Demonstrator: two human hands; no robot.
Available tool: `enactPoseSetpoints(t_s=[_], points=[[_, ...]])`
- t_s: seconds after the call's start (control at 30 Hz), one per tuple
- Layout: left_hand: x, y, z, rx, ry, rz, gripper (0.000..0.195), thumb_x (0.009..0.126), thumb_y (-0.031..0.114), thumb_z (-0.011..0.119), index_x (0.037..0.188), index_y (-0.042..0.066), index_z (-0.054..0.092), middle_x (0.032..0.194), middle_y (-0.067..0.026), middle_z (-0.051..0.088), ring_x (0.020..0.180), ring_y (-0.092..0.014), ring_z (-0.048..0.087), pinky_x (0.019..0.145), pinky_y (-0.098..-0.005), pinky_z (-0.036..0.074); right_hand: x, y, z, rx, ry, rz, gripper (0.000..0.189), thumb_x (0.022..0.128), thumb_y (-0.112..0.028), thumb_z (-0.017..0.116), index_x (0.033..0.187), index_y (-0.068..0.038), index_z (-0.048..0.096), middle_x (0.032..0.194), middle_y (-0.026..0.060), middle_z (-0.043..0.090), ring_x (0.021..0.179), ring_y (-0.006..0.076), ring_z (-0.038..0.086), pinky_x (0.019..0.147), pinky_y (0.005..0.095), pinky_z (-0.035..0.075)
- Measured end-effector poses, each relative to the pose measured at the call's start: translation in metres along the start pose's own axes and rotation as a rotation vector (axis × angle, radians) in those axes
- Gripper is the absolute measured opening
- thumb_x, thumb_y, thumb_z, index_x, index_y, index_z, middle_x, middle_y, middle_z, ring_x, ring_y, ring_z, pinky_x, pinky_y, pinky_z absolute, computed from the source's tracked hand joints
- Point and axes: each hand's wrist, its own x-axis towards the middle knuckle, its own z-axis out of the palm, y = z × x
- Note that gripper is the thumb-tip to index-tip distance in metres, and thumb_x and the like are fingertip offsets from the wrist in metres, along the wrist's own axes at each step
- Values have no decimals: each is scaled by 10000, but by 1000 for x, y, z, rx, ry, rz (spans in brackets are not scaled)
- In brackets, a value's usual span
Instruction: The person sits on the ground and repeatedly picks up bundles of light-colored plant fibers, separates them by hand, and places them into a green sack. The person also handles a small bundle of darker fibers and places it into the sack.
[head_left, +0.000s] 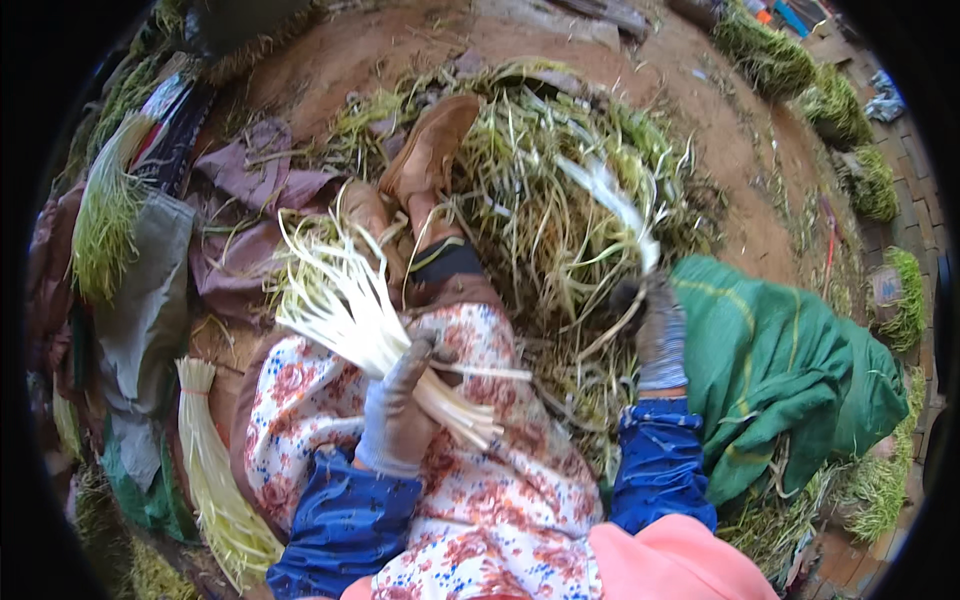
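Observation:
My left hand (401, 416), in a soiled work glove, grips a loose bunch of pale vegetable stalks (367, 322) over my lap. Their thin ends fan toward the upper left, while the cut-looking ends stick out to the lower right. One single stalk (487, 371) juts sideways from the bunch. At the right, my gloved right hand (649, 307) holds a blurred whitish stalk (611, 199) that points up and left. Below and beyond that hand spreads a heap of discarded leaves and stems (555, 180). A floral apron (480, 480) covers my lap.
A tied bundle of stalks (206, 450) lies at my left, with another bundle (112, 202) farther up. A green woven sack (780, 367) sits at my right. More green bundles (840, 112) line the brick paving. My brown shoe (435, 146) rests against the heap.

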Motion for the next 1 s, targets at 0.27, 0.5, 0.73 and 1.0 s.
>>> enactPoseSetpoints(t_s=[0.27, 0.5, 0.73, 1.0], points=[[3, -15, 5, -187, -116, -121, 242, 837, 117, 621, 1057, 76, 530, 891, -78, 594, 738, -167, 580, 669, -308, 523, -71, 51, -6, -401, -353, 64, 260, 907, -171, 531, 1081, 16, 574, 932, 64, 650, 899, 133, 596, 811, 239, 451], [2, -24, 10, -149, -114, -218, 292, 831, 94, 620, 1094, 41, 504, 1000, -131, 618, 690, -167, 593, 612, -258, 538, -99, 29, 15, -414, -479, 84, 253, 916, -185, 510, 1065, 6, 581, 894, 36, 647, 779, 81, 545, 719, 217, 435], [-1, -31, 13, -142, -192, -272, 218, 832, 100, 632, 1018, 52, 529, 857, -45, 590, 722, -158, 606, 637, -271, 530, -111, 8, 56, -808, -677, 93, 305, 869, -198, 592, 1095, 4, 564, 904, 89, 643, 824, 147, 613, 706, 266, 475], [8, -44, 11, 17, -180, -60, 309, 842, 88, 614, 1120, 32, 490, 965, -55, 591, 848, -151, 595, 740, -265, 506, -94, 6, 96, -988, -509, -664, 460, 762, -317, 692, 1089, -11, 589, 1098, 180, 581, 1011, 294, 566, 875, 367, 447]])
